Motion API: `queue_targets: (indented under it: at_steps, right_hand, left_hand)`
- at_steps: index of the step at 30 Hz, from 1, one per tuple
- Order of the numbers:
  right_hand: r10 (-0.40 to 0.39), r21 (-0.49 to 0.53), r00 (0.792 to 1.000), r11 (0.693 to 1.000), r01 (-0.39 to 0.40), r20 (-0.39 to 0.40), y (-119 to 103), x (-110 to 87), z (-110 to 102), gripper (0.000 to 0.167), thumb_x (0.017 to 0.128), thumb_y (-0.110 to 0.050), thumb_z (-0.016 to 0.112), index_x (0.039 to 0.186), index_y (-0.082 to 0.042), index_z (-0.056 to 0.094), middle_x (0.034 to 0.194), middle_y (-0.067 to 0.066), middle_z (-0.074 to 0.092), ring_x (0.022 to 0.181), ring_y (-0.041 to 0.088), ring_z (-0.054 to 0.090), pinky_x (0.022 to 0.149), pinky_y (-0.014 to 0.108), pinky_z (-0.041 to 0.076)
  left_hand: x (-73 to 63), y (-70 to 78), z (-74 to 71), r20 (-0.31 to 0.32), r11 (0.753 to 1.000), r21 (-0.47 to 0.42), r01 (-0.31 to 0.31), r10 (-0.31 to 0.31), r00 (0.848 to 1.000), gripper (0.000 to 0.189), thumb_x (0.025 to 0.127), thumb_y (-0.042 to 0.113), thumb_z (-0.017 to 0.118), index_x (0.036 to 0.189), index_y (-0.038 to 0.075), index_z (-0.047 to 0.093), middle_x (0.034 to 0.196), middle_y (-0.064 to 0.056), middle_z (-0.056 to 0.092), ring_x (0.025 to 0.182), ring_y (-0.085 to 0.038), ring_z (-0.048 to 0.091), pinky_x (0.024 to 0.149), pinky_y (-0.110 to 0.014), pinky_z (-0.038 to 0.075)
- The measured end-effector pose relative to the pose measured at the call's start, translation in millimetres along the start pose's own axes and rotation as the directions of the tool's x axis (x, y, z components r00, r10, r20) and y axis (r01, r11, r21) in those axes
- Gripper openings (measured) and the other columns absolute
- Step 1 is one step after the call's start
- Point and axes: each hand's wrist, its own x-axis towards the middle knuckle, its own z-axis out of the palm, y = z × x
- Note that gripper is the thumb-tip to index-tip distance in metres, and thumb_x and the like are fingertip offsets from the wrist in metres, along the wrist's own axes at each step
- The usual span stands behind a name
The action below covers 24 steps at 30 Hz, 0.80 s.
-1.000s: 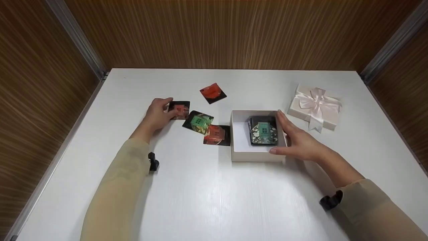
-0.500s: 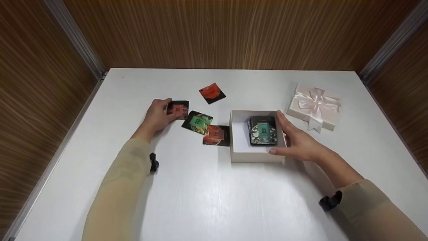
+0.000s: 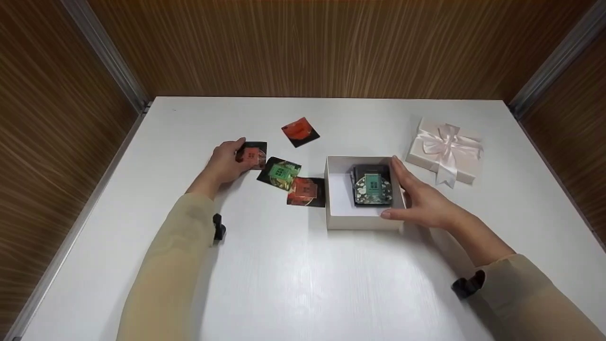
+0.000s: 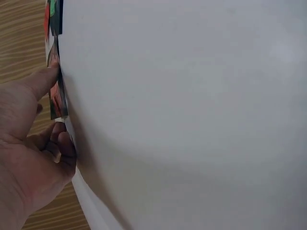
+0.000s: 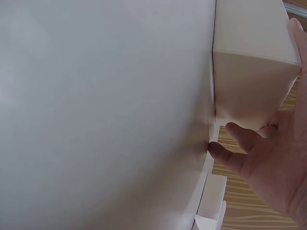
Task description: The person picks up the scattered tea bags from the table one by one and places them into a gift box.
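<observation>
In the head view my left hand (image 3: 225,163) pinches a black-and-red tea sachet (image 3: 252,155), its thumb on the printed face and its fingertips at the left edge. The left wrist view shows the thumb lying on this sachet (image 4: 56,96), seen nearly edge-on. My right hand (image 3: 428,201) grips the right side of an open white box (image 3: 364,222), thumb at the front rim and index finger at the far corner. Inside the box, toward the right, lie stacked dark sachets (image 3: 374,187) with a green label on top.
A green sachet (image 3: 280,173) and a red one (image 3: 305,192) overlap between the left hand and the box. Farther back lies another red-and-black sachet (image 3: 300,132). A pale lid (image 3: 447,151) with a satin bow sits at the back right. Wood-grain panels (image 3: 303,49) border the white table.
The left hand and the sachet under its thumb have shifted very slightly left. My right hand and the box stay where they were.
</observation>
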Motion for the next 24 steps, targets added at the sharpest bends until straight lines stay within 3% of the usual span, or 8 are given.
queue_targets:
  at_steps: [12, 17, 24]
  right_hand:
    - [0.0, 0.0, 1.0, 1.0, 0.0, 0.0, -2, -1.3, 0, 0.127, 0.087, -0.054, 0.085, 0.172, -0.022, -0.004, 0.178, 0.007, -0.003, 0.16, 0.041, 0.011, 0.125, 0.062, 0.017]
    - [-0.004, 0.005, 1.0, 1.0, 0.004, 0.002, -2, 0.1, -1, 0.127, 0.087, -0.053, 0.085, 0.172, -0.02, -0.003, 0.178, 0.008, -0.002, 0.16, 0.04, 0.01, 0.125, 0.062, 0.017]
    - [0.006, -0.006, 1.0, 1.0, -0.006, 0.008, -2, 0.9, -2, 0.127, 0.088, -0.055, 0.084, 0.172, -0.02, -0.004, 0.178, 0.008, -0.002, 0.159, 0.042, 0.013, 0.125, 0.061, 0.018]
  left_hand:
    - [-6.7, 1.8, -2.3, 0.013, 1.0, -0.022, 0.022, -0.022, 1.0, 0.078, 0.103, 0.023, 0.072, 0.168, 0.008, 0.031, 0.153, -0.03, 0.04, 0.141, -0.04, 0.04, 0.124, -0.049, 0.028]
    - [-9.6, 1.6, -3.0, 0.012, 0.998, -0.066, 0.015, -0.014, 1.0, 0.074, 0.103, 0.015, 0.07, 0.167, 0.006, 0.032, 0.15, -0.033, 0.04, 0.141, -0.039, 0.043, 0.124, -0.047, 0.029]
    - [-17.8, -1.7, -7.1, 0.013, 0.997, -0.083, -0.002, 0.003, 1.0, 0.062, 0.101, 0.008, 0.068, 0.16, 0.005, 0.047, 0.154, -0.026, 0.05, 0.146, -0.038, 0.044, 0.122, -0.047, 0.033]
